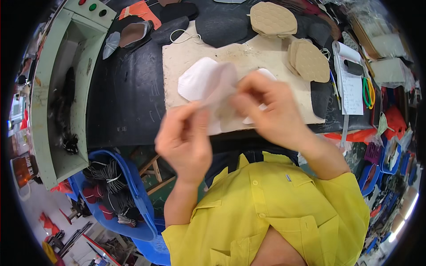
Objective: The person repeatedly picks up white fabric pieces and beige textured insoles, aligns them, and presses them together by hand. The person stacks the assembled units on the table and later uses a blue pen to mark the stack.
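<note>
A thin, pale pinkish-white sheet (pixel 220 83) is raised above the beige board, blurred by motion. My left hand (pixel 184 139) pinches its lower left edge between thumb and fingers. At the sheet's right edge, my right hand (pixel 277 111) has its fingers curled together; blur hides what lies between their tips. A white piece with angled edges (pixel 193 81) lies flat on the board behind the sheet. Another white piece (pixel 267 73) shows partly from behind my right hand.
The beige board (pixel 177 57) rests on a black tabletop (pixel 124 88). Tan quilted pieces are stacked in two piles (pixel 273 18) (pixel 309 60), among dark pads (pixel 222 27). A notepad (pixel 350 84) lies at right. A pale green metal box (pixel 40 93) and blue basket (pixel 142 199) stand left.
</note>
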Demonstrator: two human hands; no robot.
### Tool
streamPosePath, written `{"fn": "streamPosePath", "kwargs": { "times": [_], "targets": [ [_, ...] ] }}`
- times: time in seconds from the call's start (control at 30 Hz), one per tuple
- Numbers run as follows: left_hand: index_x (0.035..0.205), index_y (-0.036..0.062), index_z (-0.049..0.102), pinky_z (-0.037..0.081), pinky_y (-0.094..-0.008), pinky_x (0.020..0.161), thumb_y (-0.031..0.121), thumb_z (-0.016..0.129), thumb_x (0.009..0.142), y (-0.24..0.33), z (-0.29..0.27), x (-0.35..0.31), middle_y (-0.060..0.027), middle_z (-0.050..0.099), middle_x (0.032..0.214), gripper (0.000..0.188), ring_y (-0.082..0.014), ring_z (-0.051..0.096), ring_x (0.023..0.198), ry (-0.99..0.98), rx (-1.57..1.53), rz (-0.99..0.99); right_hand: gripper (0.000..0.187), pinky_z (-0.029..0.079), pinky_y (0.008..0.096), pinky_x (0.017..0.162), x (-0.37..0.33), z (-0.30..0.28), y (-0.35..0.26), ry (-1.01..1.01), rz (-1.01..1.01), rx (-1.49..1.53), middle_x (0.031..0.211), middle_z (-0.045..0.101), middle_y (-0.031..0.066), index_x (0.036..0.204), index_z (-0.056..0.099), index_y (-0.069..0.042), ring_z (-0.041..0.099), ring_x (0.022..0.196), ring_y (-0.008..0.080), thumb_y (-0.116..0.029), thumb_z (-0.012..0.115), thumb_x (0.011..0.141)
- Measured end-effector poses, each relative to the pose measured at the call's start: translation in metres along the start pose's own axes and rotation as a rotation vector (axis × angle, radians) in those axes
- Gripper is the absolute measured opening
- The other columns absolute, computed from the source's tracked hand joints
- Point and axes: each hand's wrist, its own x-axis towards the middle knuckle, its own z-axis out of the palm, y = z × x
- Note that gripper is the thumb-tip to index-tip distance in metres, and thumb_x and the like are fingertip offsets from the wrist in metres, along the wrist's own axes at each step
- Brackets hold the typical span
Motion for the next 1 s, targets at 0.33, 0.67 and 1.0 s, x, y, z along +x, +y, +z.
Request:
{"fn": "streamPosePath", "kwargs": {
  "times": [0.33,0.67,1.0],
  "targets": [
    [0.089,0.0005,0.069,0.051,-0.028,0.065,-0.009,0.066,0.077,0.032,-0.01,0.034,-0.0105,0.068,0.082,0.015,-0.0217,0.066,0.073,-0.582,0.124,0.332,0.049,0.049,0.0363,0.09,-0.056,-0.107,-0.046,-0.306,-0.248,-0.651,0.119,0.062,0.0128,0.112,0.065,-0.003,0.062,0.104,0.0309,-0.021,0.084,0.07],
    [0.11,0.0016,0.07,0.052,-0.035,0.075,0.017,0.075,0.083,-0.082,0.019,0.039,-0.0152,0.069,0.096,0.031,-0.0255,0.066,0.081,-0.312,0.579,0.315,0.028,0.053,0.0345,0.079,0.013,-0.057,0.04,0.023,-0.372,-0.787,0.098,0.069,0.0125,0.104,0.069,-0.003,0.067,0.089,0.0289,-0.01,0.077,0.078],
    [0.104,-0.0038,0.068,0.049,-0.0282,0.067,0.009,0.07,0.084,-0.088,0.01,0.049,-0.0093,0.068,0.08,0.023,-0.0131,0.061,0.069,-0.351,0.145,-0.294,0.02,0.054,0.0379,0.072,0.023,-0.019,0.026,0.035,-0.568,-0.605,0.093,0.069,0.0108,0.097,0.068,-0.004,0.066,0.085,0.0292,-0.009,0.075,0.079]
  ]
}}
